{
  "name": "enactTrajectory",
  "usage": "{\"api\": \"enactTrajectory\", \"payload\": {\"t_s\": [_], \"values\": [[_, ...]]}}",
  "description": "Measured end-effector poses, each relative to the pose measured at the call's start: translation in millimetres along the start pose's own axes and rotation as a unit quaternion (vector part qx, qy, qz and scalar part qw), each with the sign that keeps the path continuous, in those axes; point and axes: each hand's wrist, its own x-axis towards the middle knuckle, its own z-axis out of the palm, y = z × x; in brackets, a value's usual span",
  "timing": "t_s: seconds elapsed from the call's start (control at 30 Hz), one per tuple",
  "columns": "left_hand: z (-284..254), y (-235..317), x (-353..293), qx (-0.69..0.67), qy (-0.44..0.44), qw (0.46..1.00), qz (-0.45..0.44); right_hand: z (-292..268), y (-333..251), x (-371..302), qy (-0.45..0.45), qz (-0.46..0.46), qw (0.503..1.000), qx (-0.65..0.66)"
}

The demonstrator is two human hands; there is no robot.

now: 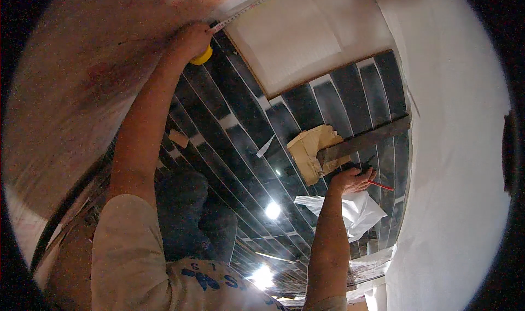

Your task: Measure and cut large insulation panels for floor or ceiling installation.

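At the upper left, my left hand is closed around a yellow tape measure, mostly hidden by the fingers. Its white blade is pulled out to the upper right, running along the far edge of a pale rectangular panel. My right hand, lower right of the middle, has its fingers curled round a thin red pencil that points right. Just below that hand lies a crumpled white sheet. Torn brown cardboard is beyond it, with a dark flat bar lying partly across.
Dark planks with pale joints cover the floor. A white wall rises on the right, and a stained wall on the left. A small brown scrap and a white sliver lie on the planks.
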Motion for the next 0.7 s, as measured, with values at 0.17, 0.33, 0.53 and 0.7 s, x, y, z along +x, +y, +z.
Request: {"api": "enactTrajectory", "payload": {"t_s": [0.17, 0.33, 0.53, 0.7], "values": [[4, -2, 1, 0.023, 0.031, 0.999, 0.01, -1, -1, 0, 0.001, 0.003, 1.0, 0.0], [12, -17, 8, -0.006, 0.05, 0.999, -0.007, 4, -4, -2, -0.021, 0.051, 0.998, 0.009], [9, -13, 6, 0.033, 0.053, 0.998, 0.023, 5, 0, -3, -0.017, 0.04, 0.999, 0.023], [2, 0, 3, -0.001, 0.003, 1.0, -0.01, 1, 0, -2, -0.017, 0.033, 0.999, 0.007]]}}
